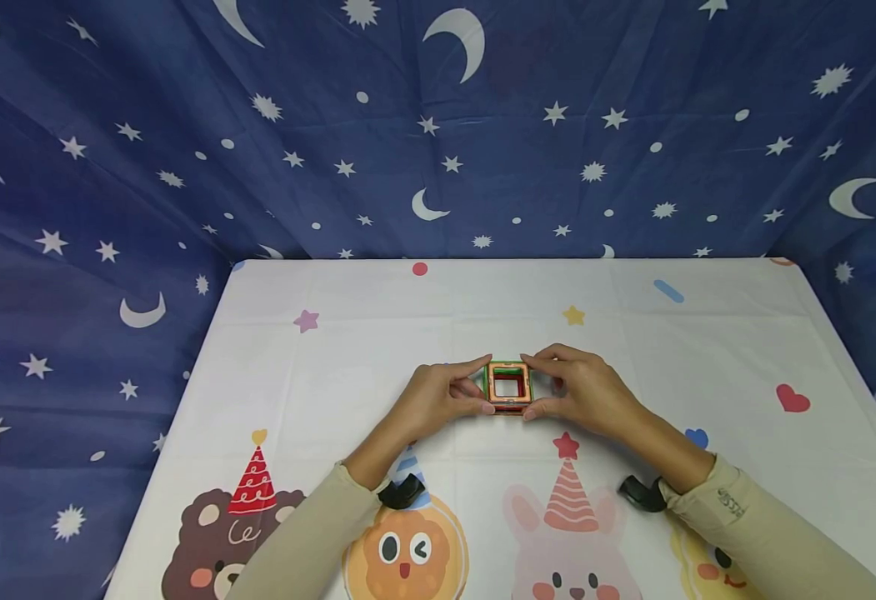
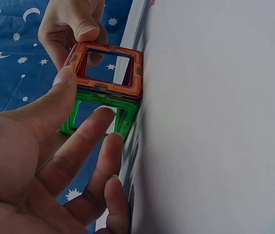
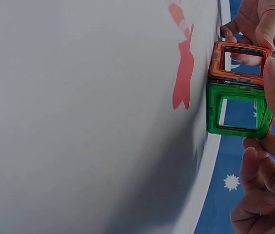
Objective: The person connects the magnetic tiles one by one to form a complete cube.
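Observation:
A small cube of see-through magnetic tiles (image 1: 509,401) stands on the table between both hands. Square open-centred frames form its sides: an orange tile (image 2: 109,88) and green tiles (image 3: 212,113) show, with red ones behind. My left hand (image 1: 441,400) grips the cube's left side. Its thumb lies at an orange edge and its fingertips overlap a green tile in the left wrist view. From the right, my right hand (image 1: 586,390) pinches the cube between thumb and fingers, its other fingers curled below.
A white tablecloth (image 1: 377,350) printed with party animals, stars and hearts covers the table. Dark blue curtains (image 1: 377,92) with moons and stars stand along the back and sides. Black wrist devices (image 1: 402,492) sit at both cuffs.

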### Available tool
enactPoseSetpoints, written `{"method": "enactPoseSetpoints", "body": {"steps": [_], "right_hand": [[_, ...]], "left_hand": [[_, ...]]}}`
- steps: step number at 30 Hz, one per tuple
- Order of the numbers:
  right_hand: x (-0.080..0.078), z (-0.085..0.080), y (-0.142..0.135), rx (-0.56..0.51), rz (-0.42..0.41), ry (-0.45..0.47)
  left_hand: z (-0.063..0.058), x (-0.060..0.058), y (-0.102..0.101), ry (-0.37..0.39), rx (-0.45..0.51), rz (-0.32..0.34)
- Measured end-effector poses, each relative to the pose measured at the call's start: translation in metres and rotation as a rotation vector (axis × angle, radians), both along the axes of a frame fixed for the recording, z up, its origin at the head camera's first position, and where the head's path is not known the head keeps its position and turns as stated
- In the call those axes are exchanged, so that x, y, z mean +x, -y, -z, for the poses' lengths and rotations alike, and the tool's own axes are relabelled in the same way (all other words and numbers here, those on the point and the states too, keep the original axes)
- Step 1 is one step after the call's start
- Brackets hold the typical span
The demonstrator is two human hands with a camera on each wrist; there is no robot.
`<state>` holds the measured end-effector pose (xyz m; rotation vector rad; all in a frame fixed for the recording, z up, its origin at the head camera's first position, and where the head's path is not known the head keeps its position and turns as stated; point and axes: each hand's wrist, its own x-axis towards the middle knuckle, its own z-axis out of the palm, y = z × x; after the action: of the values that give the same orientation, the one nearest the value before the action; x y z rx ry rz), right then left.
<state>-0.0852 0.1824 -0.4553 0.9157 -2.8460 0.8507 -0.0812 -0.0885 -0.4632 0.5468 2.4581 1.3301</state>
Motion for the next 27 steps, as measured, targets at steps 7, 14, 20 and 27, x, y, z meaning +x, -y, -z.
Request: {"method": "enactPoseSetpoints", "body": {"steps": [7,14,20,27], "right_hand": [[-0.0011,0.0017,0.0003,-0.009,0.0,-0.003],[-0.0018,0.0019,-0.0003,-0.018,0.0,0.006],[-0.0029,0.0014,-0.001,-0.019,0.007,0.034],[-0.0027,0.0032,-0.0034,-0.032,0.009,0.041]], "left_hand": [[0.0009,-0.0013,0.0,0.006,-0.004,-0.003],[0.0017,-0.0022,-0.0011,0.0,-0.018,0.001],[0.0019,-0.0034,-0.0027,0.0,-0.021,0.001],[0.0012,-0.0035,-0.002,0.031,-0.019,0.009]]}}
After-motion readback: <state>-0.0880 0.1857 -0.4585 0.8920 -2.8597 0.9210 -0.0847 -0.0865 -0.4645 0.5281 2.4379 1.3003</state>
